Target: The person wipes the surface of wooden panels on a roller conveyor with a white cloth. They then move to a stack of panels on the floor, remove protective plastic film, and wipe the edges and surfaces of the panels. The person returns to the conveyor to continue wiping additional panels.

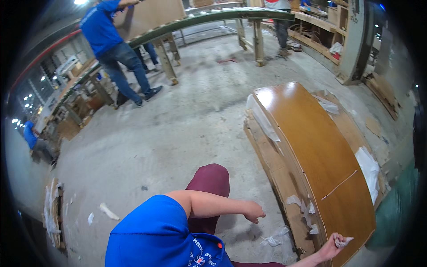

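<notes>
The concrete floor (169, 129) fills most of the view, grey and dusty, with small scraps of white paper on it. At the top a long green conveyor frame (213, 18) runs across the room on wooden legs. A person in a blue shirt and jeans (113, 44) stands beside it and holds a brown board against it. Another person in blue (31, 135) sits low at the far left edge.

On the right side of the floor lies a stack of wooden boards (275, 169). On top of the stack rests a large glossy brown panel (316, 147), long and flat, with white plastic wrap (262, 118) hanging from its left edge and another white piece (369, 167) on its right edge. Torn white scraps (304, 209) lie along the near side of the stack.

At the bottom are the person's own blue shirt (155, 236) and a dark red trouser knee (211, 180).

The left hand (254, 212) hangs free above the floor, just beside the stack, with the fingers loosely curled and nothing in them. The right hand (332, 245) is at the near corner of the brown panel and is closed around a small white crumpled rag (344, 242), which touches the panel surface. The two hands are well apart.
</notes>
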Motion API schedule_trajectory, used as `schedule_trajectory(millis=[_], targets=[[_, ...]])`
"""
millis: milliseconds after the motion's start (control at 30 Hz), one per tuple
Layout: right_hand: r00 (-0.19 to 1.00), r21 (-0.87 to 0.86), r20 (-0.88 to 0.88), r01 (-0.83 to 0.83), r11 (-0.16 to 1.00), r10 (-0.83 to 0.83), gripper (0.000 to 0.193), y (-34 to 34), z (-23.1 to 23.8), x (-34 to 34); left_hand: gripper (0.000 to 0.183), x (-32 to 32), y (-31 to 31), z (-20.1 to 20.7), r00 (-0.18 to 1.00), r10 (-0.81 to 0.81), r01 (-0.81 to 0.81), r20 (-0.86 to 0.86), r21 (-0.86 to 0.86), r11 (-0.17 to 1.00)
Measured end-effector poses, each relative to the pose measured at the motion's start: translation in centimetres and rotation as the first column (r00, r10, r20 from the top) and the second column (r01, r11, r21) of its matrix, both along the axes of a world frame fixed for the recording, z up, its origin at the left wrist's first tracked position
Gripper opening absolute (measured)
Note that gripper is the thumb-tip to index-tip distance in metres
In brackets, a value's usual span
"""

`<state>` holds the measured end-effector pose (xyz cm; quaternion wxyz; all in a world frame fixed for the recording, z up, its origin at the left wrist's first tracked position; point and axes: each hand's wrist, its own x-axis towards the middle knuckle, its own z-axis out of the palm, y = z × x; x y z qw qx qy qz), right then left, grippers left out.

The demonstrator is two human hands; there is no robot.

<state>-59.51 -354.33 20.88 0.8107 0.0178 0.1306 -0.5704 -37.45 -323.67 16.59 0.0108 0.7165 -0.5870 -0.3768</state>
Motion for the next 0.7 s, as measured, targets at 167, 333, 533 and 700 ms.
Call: schedule_trajectory(millis=[167, 333, 533, 700], targets=[[0.837, -0.366, 0.362, -0.277, 0.888, 0.41, 0.027, -2.9, -0.7, -6.6, 0.041, -7.3, -0.2, 3.3, 0.996, -0.091, 0.091, -0.017, 0.038, 0.995], [0.945, -0.255, 0.223, -0.178, 0.95, 0.237, 0.027, -2.6, -0.9, -6.8, 0.047, -11.4, 0.8, 4.0, 0.992, -0.105, 0.093, 0.07, 0.157, 0.983], [0.878, -0.251, 0.269, -0.332, 0.909, 0.395, 0.025, -2.5, 0.2, -6.9, 0.041, -13.9, 0.3, 4.6, 0.985, -0.148, 0.155, -0.085, 0.088, 0.984], [0.816, -0.394, 0.193, -0.445, 0.804, 0.546, 0.026, -2.2, -1.9, -7.1, 0.037, -12.1, -2.4, 1.4, 0.963, -0.192, 0.174, 0.188, 0.11, 0.979]])
